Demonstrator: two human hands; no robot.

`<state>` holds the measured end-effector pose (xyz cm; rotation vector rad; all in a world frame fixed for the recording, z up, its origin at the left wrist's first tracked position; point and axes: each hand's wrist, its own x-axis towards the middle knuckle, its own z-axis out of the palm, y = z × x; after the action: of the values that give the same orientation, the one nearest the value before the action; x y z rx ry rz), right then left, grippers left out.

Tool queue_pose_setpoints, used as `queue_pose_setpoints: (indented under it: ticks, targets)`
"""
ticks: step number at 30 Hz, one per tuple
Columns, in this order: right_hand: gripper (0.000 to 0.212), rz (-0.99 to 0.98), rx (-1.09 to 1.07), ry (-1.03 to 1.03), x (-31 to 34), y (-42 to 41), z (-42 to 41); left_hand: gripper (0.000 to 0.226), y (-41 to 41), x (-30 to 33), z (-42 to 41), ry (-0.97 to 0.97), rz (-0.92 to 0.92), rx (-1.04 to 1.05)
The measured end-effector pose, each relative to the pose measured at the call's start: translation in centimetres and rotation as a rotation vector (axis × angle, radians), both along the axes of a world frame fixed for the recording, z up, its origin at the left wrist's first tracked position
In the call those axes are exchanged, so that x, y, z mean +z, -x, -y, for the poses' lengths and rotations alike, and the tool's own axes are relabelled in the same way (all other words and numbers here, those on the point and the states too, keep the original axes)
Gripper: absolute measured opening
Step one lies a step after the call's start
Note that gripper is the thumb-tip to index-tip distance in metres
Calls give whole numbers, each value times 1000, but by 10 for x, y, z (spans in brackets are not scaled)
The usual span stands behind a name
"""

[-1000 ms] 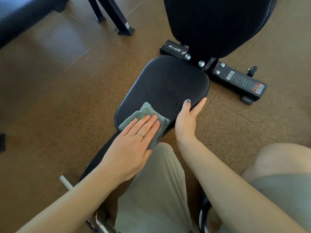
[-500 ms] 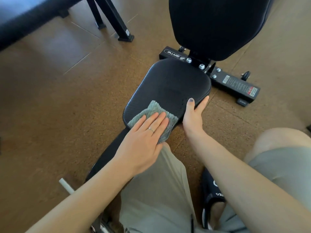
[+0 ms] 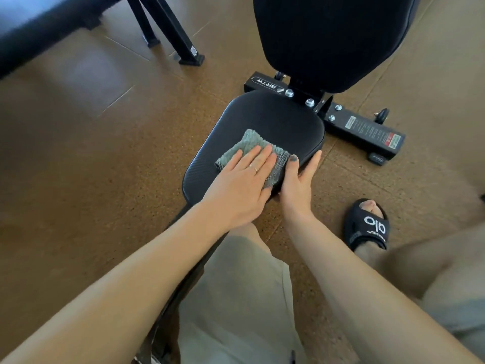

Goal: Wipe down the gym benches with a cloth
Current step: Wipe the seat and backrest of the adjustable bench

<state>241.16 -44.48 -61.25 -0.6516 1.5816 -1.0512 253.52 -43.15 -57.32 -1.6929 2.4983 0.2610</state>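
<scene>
A black padded bench seat [image 3: 275, 122] lies in the middle of the view, with the black backrest [image 3: 333, 35] rising behind it. A grey-green cloth [image 3: 244, 144] is spread on the near part of the seat. My left hand [image 3: 241, 185] lies flat on the cloth, fingers together, pressing it onto the pad. My right hand [image 3: 296, 185] grips the seat's right edge, thumb on top and fingers wrapped around the side, next to the cloth's corner.
The bench's black metal base [image 3: 362, 130] with bolts and a knob runs to the right on the brown floor [image 3: 78, 166]. Black legs of another frame [image 3: 181, 46] stand at upper left. My foot in a black slide sandal [image 3: 370, 224] rests at right.
My left hand has slid the cloth to the right across the seat, up against my right thumb. The right hand keeps its hold on the seat edge. The view has shifted, so the sandal shows.
</scene>
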Motion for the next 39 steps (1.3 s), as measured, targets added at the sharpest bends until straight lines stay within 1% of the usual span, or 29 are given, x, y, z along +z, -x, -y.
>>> queue_pose_setpoints:
  ticks: [4,7,11,14,16,20,23,25,28,30,32,35,37,39]
  targets:
    - [66,154,-81,9,1,2,5,67,-27,5,-65,-27,38,-94]
    - [67,151,-92,-15,-2,-2,12,70,-43,7,-76,-37,66,-113]
    - [64,80,-128,-32,-4,0,19,73,-24,5,-36,-50,-10,-35]
    - [63,76,-159,-61,-5,17,47,75,2,4,11,-49,-61,67]
    - [62,99,-165,-66,-3,26,63,74,9,3,18,-49,-72,92]
    - [55,96,-146,-62,-3,29,64,64,-20,13,-39,-73,-71,26]
    - [57,75,-193,-71,-2,18,63,60,-42,17,-74,-40,-16,-11]
    - [60,53,-269,-68,-2,10,63,57,-40,13,-61,-27,-40,10]
    - [58,-5,-364,-38,-7,1,64,56,-18,2,-4,1,-68,53]
    - [57,-35,-390,-23,-10,0,66,55,0,-5,38,24,-44,71]
    - [56,-56,-392,-17,-13,1,67,55,13,-6,58,32,-36,95]
    - [54,-63,-388,-3,-14,1,66,59,5,-1,26,33,-24,42]
    - [53,-57,-391,-2,-15,1,67,58,-13,6,-16,-19,-39,-17]
    - [52,-64,-392,-2,-16,0,68,56,-28,9,-43,-61,-54,-32]
